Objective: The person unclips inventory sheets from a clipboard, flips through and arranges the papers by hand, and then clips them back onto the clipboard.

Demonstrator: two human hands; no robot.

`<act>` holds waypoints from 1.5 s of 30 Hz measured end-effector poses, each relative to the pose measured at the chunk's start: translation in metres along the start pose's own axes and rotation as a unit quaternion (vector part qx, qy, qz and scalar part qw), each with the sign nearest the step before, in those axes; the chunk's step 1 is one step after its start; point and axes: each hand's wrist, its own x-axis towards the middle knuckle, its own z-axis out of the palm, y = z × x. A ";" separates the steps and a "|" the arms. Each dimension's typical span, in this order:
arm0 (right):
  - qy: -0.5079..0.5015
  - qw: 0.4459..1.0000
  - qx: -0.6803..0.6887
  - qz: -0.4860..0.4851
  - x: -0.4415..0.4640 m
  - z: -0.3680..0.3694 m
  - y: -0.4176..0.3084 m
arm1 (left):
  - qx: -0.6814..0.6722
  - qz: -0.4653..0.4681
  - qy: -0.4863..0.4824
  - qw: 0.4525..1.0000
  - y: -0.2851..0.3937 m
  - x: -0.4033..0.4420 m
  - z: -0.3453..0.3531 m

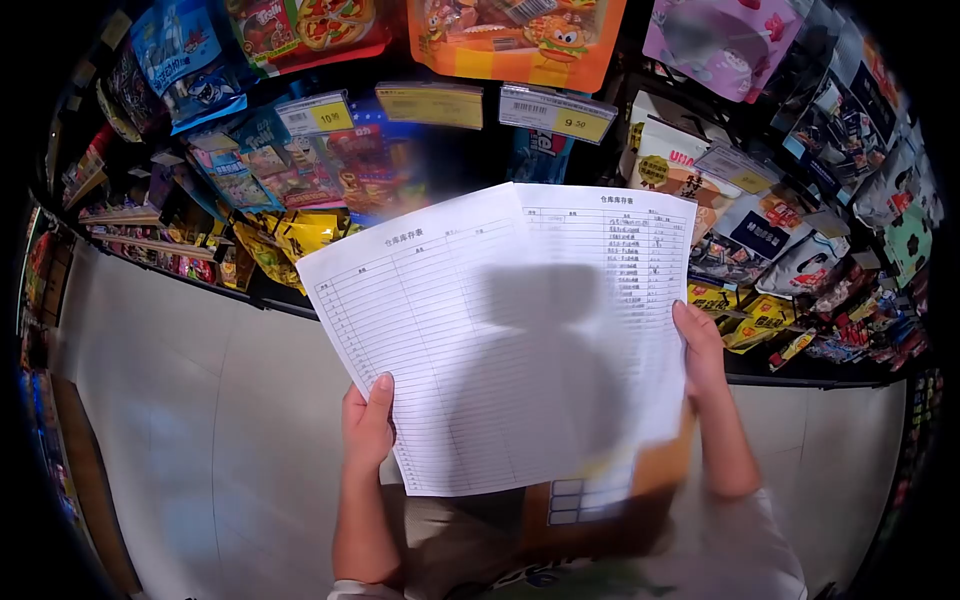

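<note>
In the head view my left hand [368,422] grips the lower left edge of a printed form sheet [400,330], thumb on top. Its table rows look blank. My right hand [702,350] pinches the right edge of a second form sheet [648,370], whose upper rows carry writing too small to read. The two sheets overlap in the middle, the left one tilted, and a dark shadow falls across them. Beneath their lower edge, partly hidden, is an orange-brown object [655,490] with a pale grid on it.
Shelves of bagged snacks stand in front, with an orange bag [515,45] and a pink bag [720,45] at the top. Price tags [558,113] line the shelf edge. Yellow bags [300,240] sit lower down. Pale floor tiles [200,400] lie below.
</note>
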 end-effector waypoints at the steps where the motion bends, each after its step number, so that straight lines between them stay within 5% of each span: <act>1: 0.002 1.000 -0.001 -0.001 0.000 0.001 0.000 | -0.010 -0.007 0.005 1.000 -0.002 0.001 -0.003; 19: -0.024 0.998 -0.060 0.016 0.001 0.006 0.003 | 0.001 -0.131 -0.078 0.988 -0.029 0.003 0.088; 36: -0.085 0.993 -0.076 0.040 -0.001 -0.004 0.006 | -0.110 -0.233 -0.044 0.965 -0.038 0.009 0.109; 45: -0.051 0.997 -0.052 0.022 -0.001 0.003 0.007 | -0.078 -0.193 -0.022 0.978 -0.034 0.017 0.088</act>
